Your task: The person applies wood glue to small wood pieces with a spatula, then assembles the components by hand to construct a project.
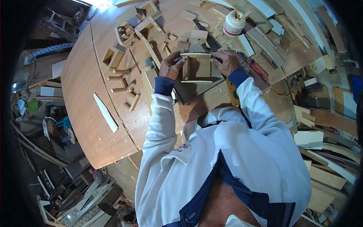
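Between my two hands is a small wooden box-like piece (199, 68) with thin raised boards along its near and far edges. My left hand (171, 65) grips its left end, fingers closed on the wood. At its upper right corner, my right hand (226, 62) has its fingers bent against the edge. Beneath the piece lies a dark flat board (189, 92). Red-handled pliers (258, 69) rest just right of my right hand.
A white tub (234, 23) holding sticks stands at the back. Small wooden frames (113, 56) and blocks cover the table's left middle. A long white strip (105, 112) lies at left. Long boards (264, 45) are piled at right.
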The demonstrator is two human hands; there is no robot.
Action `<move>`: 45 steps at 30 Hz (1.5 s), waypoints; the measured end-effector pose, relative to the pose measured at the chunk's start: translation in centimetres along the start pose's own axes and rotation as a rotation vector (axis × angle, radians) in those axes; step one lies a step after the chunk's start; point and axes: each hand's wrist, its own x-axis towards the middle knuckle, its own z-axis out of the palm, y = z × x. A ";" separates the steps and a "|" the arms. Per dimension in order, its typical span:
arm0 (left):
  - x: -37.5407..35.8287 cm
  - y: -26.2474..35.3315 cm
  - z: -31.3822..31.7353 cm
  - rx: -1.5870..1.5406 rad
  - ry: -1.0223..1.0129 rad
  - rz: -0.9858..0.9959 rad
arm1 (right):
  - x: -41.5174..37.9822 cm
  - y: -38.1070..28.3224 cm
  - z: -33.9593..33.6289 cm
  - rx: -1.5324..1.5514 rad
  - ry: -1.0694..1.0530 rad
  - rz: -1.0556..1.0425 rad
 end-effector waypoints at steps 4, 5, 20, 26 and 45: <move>-0.8 -0.6 -0.2 -0.128 0.113 0.004 | 0.0 0.1 -0.1 -0.020 0.014 -0.041; -1.0 -1.3 -0.7 -0.122 0.126 0.020 | 0.1 0.1 -0.1 -0.019 0.008 -0.049; -10.7 -0.1 1.9 0.235 0.255 0.011 | -6.3 -4.6 -3.8 0.122 -0.179 0.113; -10.9 -0.3 2.5 0.344 0.294 0.104 | -6.5 -5.9 -3.3 0.085 -0.188 0.062; -10.4 -2.1 3.0 0.477 0.347 0.181 | -6.5 -4.7 -1.3 0.022 -0.098 -0.046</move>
